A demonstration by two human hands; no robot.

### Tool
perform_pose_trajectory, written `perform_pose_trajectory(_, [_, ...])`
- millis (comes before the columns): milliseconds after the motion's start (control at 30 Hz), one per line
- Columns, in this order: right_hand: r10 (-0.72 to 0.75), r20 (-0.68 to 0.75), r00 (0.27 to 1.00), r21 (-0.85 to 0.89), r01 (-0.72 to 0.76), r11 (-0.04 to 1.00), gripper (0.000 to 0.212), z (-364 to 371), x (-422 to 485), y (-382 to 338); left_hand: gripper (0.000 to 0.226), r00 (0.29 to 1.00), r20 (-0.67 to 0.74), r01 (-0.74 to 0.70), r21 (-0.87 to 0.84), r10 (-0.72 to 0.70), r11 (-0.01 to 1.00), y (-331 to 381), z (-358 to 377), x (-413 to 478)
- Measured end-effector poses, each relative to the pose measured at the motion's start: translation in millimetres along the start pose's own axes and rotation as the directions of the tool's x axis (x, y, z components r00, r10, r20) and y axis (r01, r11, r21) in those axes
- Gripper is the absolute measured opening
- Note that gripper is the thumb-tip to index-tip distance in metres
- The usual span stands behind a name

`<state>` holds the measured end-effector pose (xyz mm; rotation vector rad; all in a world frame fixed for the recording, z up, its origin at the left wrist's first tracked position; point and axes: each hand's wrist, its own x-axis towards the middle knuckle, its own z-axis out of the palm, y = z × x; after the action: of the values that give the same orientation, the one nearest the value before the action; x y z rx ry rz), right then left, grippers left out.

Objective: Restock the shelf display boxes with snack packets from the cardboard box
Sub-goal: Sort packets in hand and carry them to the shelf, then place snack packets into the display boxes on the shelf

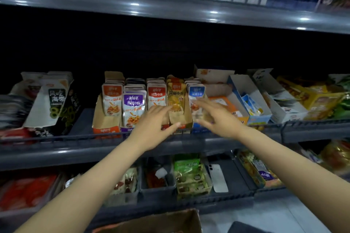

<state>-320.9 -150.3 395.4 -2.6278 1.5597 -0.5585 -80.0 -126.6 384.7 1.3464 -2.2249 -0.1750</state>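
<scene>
Where display boxes (106,121) line the shelf (56,150), snack packets (134,105) stand upright inside.

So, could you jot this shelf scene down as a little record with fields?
place: dark grey metal shop shelf
left hand: open, fingertips at the upright yellow foil snack packets
right hand: open, blurred, by the blue-and-white foil snack packets
other row: purple foil snack packets
supply: brown cardboard box at bottom edge, contents hidden
extra: flat white phone lying on the shelf below
</scene>
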Motion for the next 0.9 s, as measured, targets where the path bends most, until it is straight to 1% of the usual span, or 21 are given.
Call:
perform_pose_trajectory(100, [0.003, 0.091, 0.996, 0.045, -0.007, 0.999, 0.065, 23.2, -38.3, -25.1, 0.062, 1.0, 0.007, -0.004, 0.009, 0.004, 1.0, -14.5, 10.5, -42.0])
perform_pose_trajectory(167, [0.004, 0.133, 0.991, 0.07, -0.013, 0.997, 0.067, 46.2, -62.4, -37.1, 0.064, 0.996, 0.081, 0.038, 0.002, -0.038, 0.999, -24.6, 24.7, -74.6])
perform_pose_trajectory(200, [0.015, 0.154, 0.988, 0.072, -0.026, 0.997, 0.068, 59.2, -74.3, -41.8, 0.07, 0.99, 0.131, 0.052, 0.01, -0.053, 0.999, -29.8, 33.3, -92.1])
perform_pose_trajectory(300, [0.074, 0.262, 0.962, 0.049, -0.089, 0.995, 0.068, 101.7, -102.6, -47.8, 0.098, 0.96, 0.267, 0.068, 0.068, -0.084, 0.995, -52.8, 63.7, -138.9])
perform_pose_trajectory(333, [0.084, 0.285, 0.955, 0.034, -0.098, 0.995, 0.069, 115.8, -110.2, -48.2, 0.098, 0.947, 0.302, 0.085, 0.089, -0.108, 0.992, -61.7, 74.7, -152.0])
perform_pose_trajectory(433, [0.128, 0.4, 0.907, -0.001, -0.139, 0.99, 0.071, 165.5, -131.3, -49.2, 0.077, 0.882, 0.416, 0.196, 0.104, -0.222, 0.975, -87.6, 106.4, -191.3])
perform_pose_trajectory(500, [0.166, 0.47, 0.867, -0.007, -0.184, 0.983, 0.073, 197.2, -146.5, -50.9, 0.07, 0.823, 0.483, 0.273, 0.129, -0.3, 0.953, -103.8, 127.0, -215.3])
perform_pose_trajectory(567, [0.2, 0.55, 0.811, 0.002, -0.241, 0.971, 0.073, 227.8, -161.3, -52.5, 0.072, 0.75, 0.555, 0.322, 0.169, -0.36, 0.932, -118.7, 146.7, -237.2])
perform_pose_trajectory(667, [0.25, 0.615, 0.748, 0.033, -0.341, 0.939, 0.073, 269.5, -177.0, -52.4, 0.072, 0.695, 0.591, 0.343, 0.229, -0.411, 0.911, -134.7, 174.0, -258.9])
perform_pose_trajectory(700, [0.266, 0.639, 0.722, 0.037, -0.374, 0.927, 0.073, 283.1, -181.9, -51.8, 0.071, 0.668, 0.61, 0.358, 0.238, -0.426, 0.903, -137.7, 181.5, -263.3])
perform_pose_trajectory(767, [0.277, 0.665, 0.694, 0.045, -0.407, 0.912, 0.074, 309.0, -191.8, -50.1, 0.07, 0.611, 0.643, 0.385, 0.268, -0.461, 0.883, -141.4, 194.5, -271.0])
perform_pose_trajectory(833, [0.291, 0.7, 0.652, 0.074, -0.471, 0.879, 0.075, 330.0, -200.1, -49.9, 0.07, 0.576, 0.66, 0.387, 0.3, -0.483, 0.872, -147.2, 206.4, -276.7])
perform_pose_trajectory(900, [0.322, 0.728, 0.606, 0.111, -0.567, 0.816, 0.074, 350.4, -208.6, -52.5, 0.067, 0.552, 0.672, 0.413, 0.295, -0.495, 0.862, -153.5, 217.2, -284.6])
